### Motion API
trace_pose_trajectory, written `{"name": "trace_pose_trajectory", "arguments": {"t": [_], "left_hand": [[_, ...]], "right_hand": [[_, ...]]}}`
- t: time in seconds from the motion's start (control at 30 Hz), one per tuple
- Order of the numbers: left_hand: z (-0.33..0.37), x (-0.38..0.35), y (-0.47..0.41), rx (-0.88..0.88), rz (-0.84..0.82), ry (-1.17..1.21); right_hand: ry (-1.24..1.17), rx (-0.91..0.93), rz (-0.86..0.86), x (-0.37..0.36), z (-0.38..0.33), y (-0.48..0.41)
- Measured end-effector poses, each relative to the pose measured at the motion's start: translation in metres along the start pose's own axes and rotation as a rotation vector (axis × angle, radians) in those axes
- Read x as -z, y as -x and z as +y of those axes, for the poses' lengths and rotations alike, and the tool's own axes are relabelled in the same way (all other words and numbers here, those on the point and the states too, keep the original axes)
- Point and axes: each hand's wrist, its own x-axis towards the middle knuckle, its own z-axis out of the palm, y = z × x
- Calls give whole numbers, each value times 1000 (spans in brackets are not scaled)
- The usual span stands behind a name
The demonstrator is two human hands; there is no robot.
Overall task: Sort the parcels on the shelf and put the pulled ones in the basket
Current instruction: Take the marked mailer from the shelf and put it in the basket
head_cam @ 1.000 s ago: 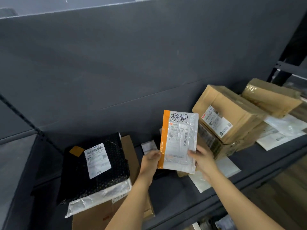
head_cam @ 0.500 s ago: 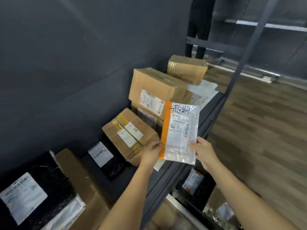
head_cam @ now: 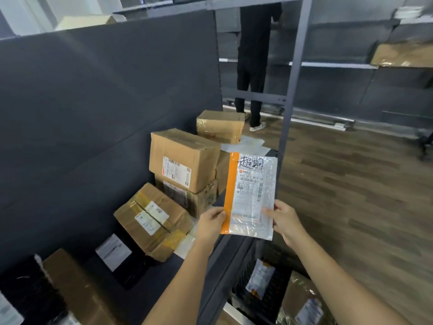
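I hold a flat clear plastic parcel (head_cam: 250,195) with an orange left stripe, a printed label and black handwriting, upright in front of the shelf's front edge. My left hand (head_cam: 210,222) pinches its lower left edge and my right hand (head_cam: 284,220) pinches its lower right corner. Below, at the bottom right, a black basket (head_cam: 271,301) holds a small bagged parcel (head_cam: 260,281) and a taped cardboard box (head_cam: 304,303). On the dark shelf (head_cam: 154,280) lie several cardboard boxes (head_cam: 185,160) and black bagged parcels (head_cam: 119,259).
A grey upright shelf post (head_cam: 290,90) rises just behind the held parcel. A person in black clothes (head_cam: 254,64) stands in the aisle beyond it. Wooden floor (head_cam: 351,195) spreads to the right, with more grey shelving along the far wall.
My view has swung right, from the shelf's back panel toward the aisle and the basket below. Both hands have kept their hold on the clear parcel, which has come out past the shelf's front edge.
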Motion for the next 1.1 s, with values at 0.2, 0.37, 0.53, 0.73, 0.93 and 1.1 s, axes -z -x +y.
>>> {"name": "trace_pose_trajectory", "arguments": {"t": [0.2, 0.37, 0.53, 0.73, 0.93, 1.1], "left_hand": [[22, -35, 12, -30, 23, 70], [20, -56, 18, -36, 20, 81], [15, -69, 18, -30, -22, 43], [-11, -90, -5, 5, -132, -78], [-49, -121, -28, 74, -238, -140], [-103, -140, -53, 260, -230, -166]], "right_hand": [[43, 187, -10, 30, -19, 11], [44, 221, -25, 51, -21, 11], [17, 142, 8, 68, -4, 6], [13, 20, 121, 86, 28, 4], [19, -165, 268, 106, 80, -12], [37, -371, 329, 116, 147, -36]]}}
